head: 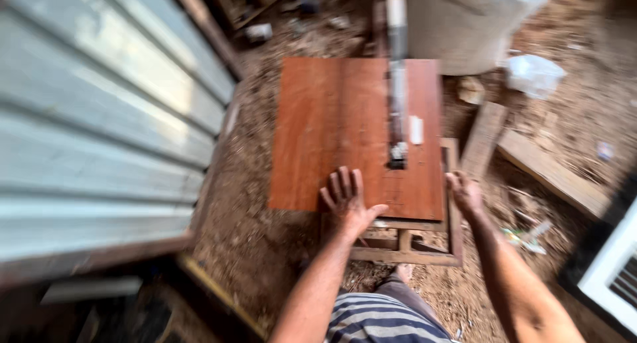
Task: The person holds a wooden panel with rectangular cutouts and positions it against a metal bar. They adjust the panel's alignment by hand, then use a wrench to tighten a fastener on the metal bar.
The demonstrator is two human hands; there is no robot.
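- The reddish-brown wooden board [345, 127] lay flat on a low wooden frame [424, 247], which stood on a sawdust-strewn floor [252, 230]; the board's near right corner left part of the frame uncovered.
- The left hand [346, 204] rested palm-down on the board's near edge, fingers spread and flat, pressing on it and closed round nothing.
- The right hand [464, 192] was at the board's right edge, beside the frame's side rail; the picture was blurred, so I could not tell whether it gripped the rail or merely touched it.
- A long grey strip [397, 84], possibly a metal bar or rule, ran up the right part of the board and past its far edge; its kind could not be confirmed. A small white piece [416, 129] lay on the board just right of it.
- Judged risk: the board overhung the frame to the left, so uneven pressure might tip or slide it, and the loose strip could roll off.
- Judged risk: timber offcuts [531, 157] and litter right of the board made poor footing.
- Containers: a large pale sack or tub [464, 31] stood beyond the board's far right corner; its contents were not visible.
- Corrugated metal sheeting [99, 117] ran left of the board.
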